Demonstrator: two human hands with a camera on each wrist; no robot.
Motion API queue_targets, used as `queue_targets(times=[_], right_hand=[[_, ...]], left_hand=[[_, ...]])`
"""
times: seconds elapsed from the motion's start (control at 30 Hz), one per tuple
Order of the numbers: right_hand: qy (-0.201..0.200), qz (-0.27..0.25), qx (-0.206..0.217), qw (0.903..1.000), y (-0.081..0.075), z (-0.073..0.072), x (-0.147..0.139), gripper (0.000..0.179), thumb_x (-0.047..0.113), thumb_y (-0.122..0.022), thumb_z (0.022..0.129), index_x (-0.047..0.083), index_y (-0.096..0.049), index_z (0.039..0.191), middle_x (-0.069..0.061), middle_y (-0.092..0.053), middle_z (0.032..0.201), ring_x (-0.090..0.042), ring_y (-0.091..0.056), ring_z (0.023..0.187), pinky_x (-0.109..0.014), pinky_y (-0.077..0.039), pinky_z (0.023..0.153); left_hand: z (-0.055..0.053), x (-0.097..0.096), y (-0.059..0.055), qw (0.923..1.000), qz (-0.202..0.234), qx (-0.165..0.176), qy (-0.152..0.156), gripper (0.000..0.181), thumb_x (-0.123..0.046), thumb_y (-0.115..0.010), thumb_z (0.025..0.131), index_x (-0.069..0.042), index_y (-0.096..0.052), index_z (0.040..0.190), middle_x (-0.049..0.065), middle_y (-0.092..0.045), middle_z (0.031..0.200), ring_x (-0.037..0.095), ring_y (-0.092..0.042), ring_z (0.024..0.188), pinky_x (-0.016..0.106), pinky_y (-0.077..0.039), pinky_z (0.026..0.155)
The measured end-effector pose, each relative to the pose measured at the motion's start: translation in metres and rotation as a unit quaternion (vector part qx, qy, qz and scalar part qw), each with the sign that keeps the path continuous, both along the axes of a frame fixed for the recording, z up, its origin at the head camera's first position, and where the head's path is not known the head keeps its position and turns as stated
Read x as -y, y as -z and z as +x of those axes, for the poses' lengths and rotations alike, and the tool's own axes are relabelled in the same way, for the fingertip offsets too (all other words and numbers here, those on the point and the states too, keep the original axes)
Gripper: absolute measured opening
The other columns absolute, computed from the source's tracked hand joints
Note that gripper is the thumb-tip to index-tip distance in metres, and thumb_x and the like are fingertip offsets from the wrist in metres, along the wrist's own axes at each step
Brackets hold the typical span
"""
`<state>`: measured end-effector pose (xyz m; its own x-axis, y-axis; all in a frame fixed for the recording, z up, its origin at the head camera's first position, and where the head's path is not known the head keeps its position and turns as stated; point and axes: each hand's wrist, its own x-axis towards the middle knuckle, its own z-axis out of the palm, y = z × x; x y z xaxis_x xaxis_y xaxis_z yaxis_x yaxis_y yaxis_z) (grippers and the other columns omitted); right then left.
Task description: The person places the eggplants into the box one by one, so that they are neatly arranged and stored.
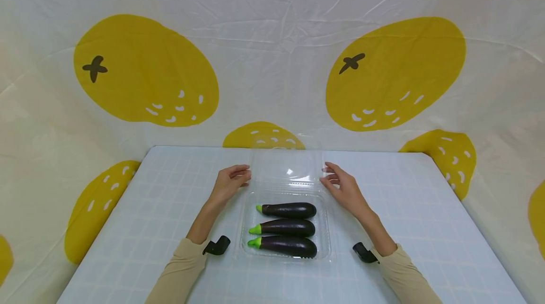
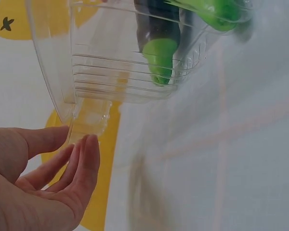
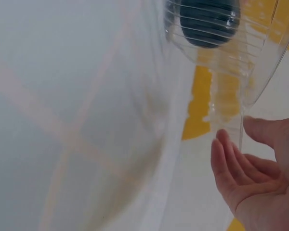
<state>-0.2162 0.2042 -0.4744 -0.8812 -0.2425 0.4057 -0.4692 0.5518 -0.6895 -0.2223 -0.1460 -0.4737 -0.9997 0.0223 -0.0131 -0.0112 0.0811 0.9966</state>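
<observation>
A clear plastic clamshell box [image 1: 329,228] lies on the table with its hinged lid [image 1: 286,166] raised at the far side. Three eggplants lie side by side in its base: a far eggplant [image 1: 291,210], a middle eggplant [image 1: 290,227] and a near eggplant [image 1: 291,246], green stems to the left. My left hand [image 1: 230,183] pinches the lid's left edge between thumb and fingertips, as the left wrist view shows. At the opposite edge, my right hand [image 1: 344,189] pinches the lid the same way, thumb facing the fingers [image 3: 221,159] across the thin plastic.
A pale checked cloth covers the table [image 1: 408,228]. Behind it hangs a white curtain [image 1: 272,58] printed with large yellow fruit. Black wrist cameras stick out inward from both sleeves, the left camera [image 1: 218,245] and right camera [image 1: 364,252] flanking the box.
</observation>
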Motion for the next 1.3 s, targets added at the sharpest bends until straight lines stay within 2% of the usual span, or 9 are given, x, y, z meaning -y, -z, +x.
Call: queue_targets(times=[0.13, 0.4, 0.5, 0.67, 0.8, 0.9, 1.17, 1.3], right_hand=[[-0.005, -0.020, -0.004, 0.9998, -0.002, -0.001, 0.000, 0.050, -0.001, -0.074, 0.092, -0.013, -0.054, 0.136, -0.028, -0.067, 0.116, -0.040, -0.070, 0.098, -0.050, -0.058, 0.087], [-0.002, -0.032, -0.031, 0.9990, -0.005, -0.005, 0.001, 0.052, -0.008, -0.073, 0.090, -0.013, -0.052, 0.137, -0.028, -0.068, 0.116, -0.039, -0.071, 0.097, -0.048, -0.058, 0.087], [-0.001, -0.036, -0.039, 0.9986, -0.006, -0.006, 0.001, 0.052, -0.010, -0.074, 0.089, -0.013, -0.053, 0.137, -0.028, -0.069, 0.117, -0.038, -0.071, 0.095, -0.047, -0.057, 0.088], [-0.002, -0.043, -0.053, 0.9977, -0.008, -0.007, 0.002, 0.052, -0.011, -0.074, 0.089, -0.012, -0.054, 0.136, -0.027, -0.069, 0.117, -0.037, -0.070, 0.094, -0.041, -0.058, 0.088], [-0.003, -0.051, -0.059, 0.9970, -0.009, -0.008, 0.002, 0.051, -0.012, -0.073, 0.088, -0.013, -0.054, 0.136, -0.028, -0.069, 0.117, -0.038, -0.070, 0.093, -0.039, -0.058, 0.088], [0.000, -0.055, -0.058, 0.9968, -0.009, -0.009, 0.002, 0.051, -0.013, -0.073, 0.088, -0.014, -0.055, 0.136, -0.028, -0.069, 0.117, -0.039, -0.070, 0.094, -0.040, -0.058, 0.088], [0.012, -0.048, -0.046, 0.9977, -0.011, -0.009, 0.002, 0.052, -0.010, -0.073, 0.090, -0.012, -0.055, 0.138, -0.025, -0.069, 0.119, -0.039, -0.070, 0.097, -0.046, -0.057, 0.087], [0.016, -0.050, -0.039, 0.9979, -0.010, -0.009, 0.002, 0.052, -0.009, -0.073, 0.090, -0.010, -0.055, 0.139, -0.024, -0.069, 0.120, -0.038, -0.070, 0.098, -0.049, -0.058, 0.086]], left_hand=[[0.000, -0.001, -0.002, 1.0000, -0.003, 0.002, -0.009, 0.035, 0.004, -0.068, 0.096, 0.015, -0.061, 0.129, 0.031, -0.066, 0.118, 0.029, -0.069, 0.096, 0.033, -0.062, 0.081], [0.001, -0.004, -0.006, 0.9995, -0.007, -0.002, -0.029, 0.036, 0.003, -0.068, 0.097, 0.012, -0.061, 0.132, 0.029, -0.065, 0.121, 0.038, -0.068, 0.101, 0.023, -0.060, 0.073], [0.001, -0.004, -0.007, 0.9994, -0.011, -0.004, -0.032, 0.036, 0.000, -0.068, 0.098, 0.010, -0.062, 0.132, 0.027, -0.065, 0.121, 0.037, -0.068, 0.099, 0.021, -0.060, 0.073], [0.002, -0.004, -0.008, 0.9992, -0.007, -0.028, -0.026, 0.034, 0.001, -0.068, 0.098, 0.010, -0.063, 0.130, 0.031, -0.063, 0.123, 0.039, -0.068, 0.099, 0.024, -0.060, 0.075], [0.002, -0.004, -0.009, 0.9987, -0.005, -0.045, -0.022, 0.034, 0.003, -0.067, 0.097, 0.012, -0.062, 0.129, 0.034, -0.062, 0.123, 0.045, -0.066, 0.100, 0.031, -0.061, 0.081], [0.003, -0.004, -0.009, 0.9984, -0.004, -0.053, -0.021, 0.034, 0.004, -0.067, 0.097, 0.013, -0.062, 0.129, 0.034, -0.063, 0.120, 0.048, -0.065, 0.100, 0.036, -0.061, 0.084], [0.005, -0.004, -0.010, 0.9976, -0.016, -0.064, -0.023, 0.032, 0.002, -0.069, 0.097, 0.012, -0.063, 0.127, 0.030, -0.066, 0.115, 0.048, -0.066, 0.100, 0.030, -0.061, 0.082], [0.007, -0.003, -0.010, 0.9972, -0.019, -0.068, -0.022, 0.032, 0.002, -0.069, 0.097, 0.012, -0.063, 0.126, 0.028, -0.066, 0.114, 0.046, -0.066, 0.099, 0.034, -0.060, 0.084]])
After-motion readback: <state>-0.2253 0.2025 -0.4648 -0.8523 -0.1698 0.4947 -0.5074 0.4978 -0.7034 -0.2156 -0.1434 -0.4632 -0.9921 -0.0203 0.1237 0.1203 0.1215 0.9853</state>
